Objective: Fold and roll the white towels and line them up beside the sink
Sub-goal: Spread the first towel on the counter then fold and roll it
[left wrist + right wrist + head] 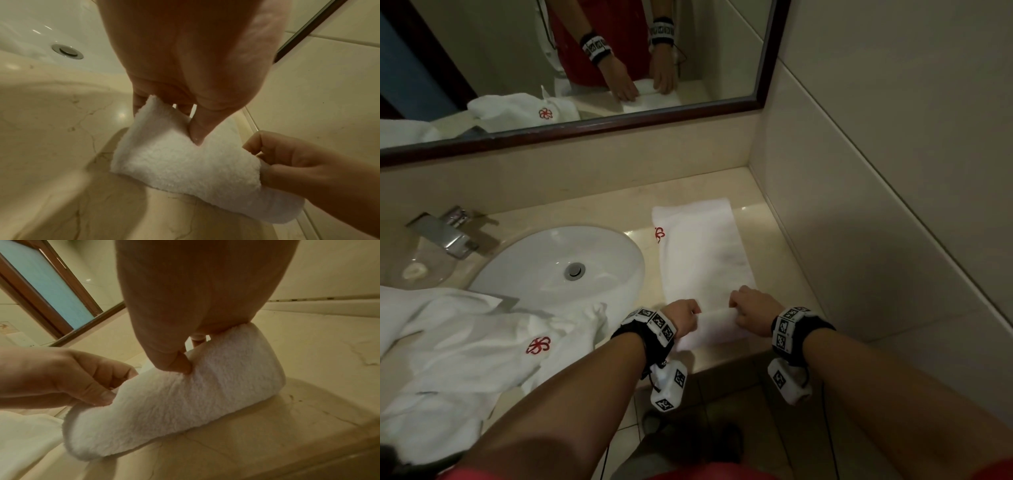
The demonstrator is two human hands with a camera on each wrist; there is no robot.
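A white towel (pixel 702 253), folded into a long strip with a red logo, lies on the counter right of the sink (pixel 558 270). Its near end is curled into a short roll (pixel 717 318). My left hand (pixel 683 317) pinches the roll's left end, thumb under and fingers over the fold (pixel 164 155). My right hand (pixel 751 310) grips the right end the same way (pixel 205 386). In the left wrist view the right hand (pixel 287 162) shows at the roll's far end. The right wrist view catches the left hand (pixel 72 378) at the other end.
A heap of loose white towels (pixel 465 349) with a red logo lies left of my arms and over the sink's front rim. A chrome tap (pixel 448 233) stands at the back left. The tiled wall (pixel 876 222) bounds the counter on the right; a mirror (pixel 585 61) hangs behind.
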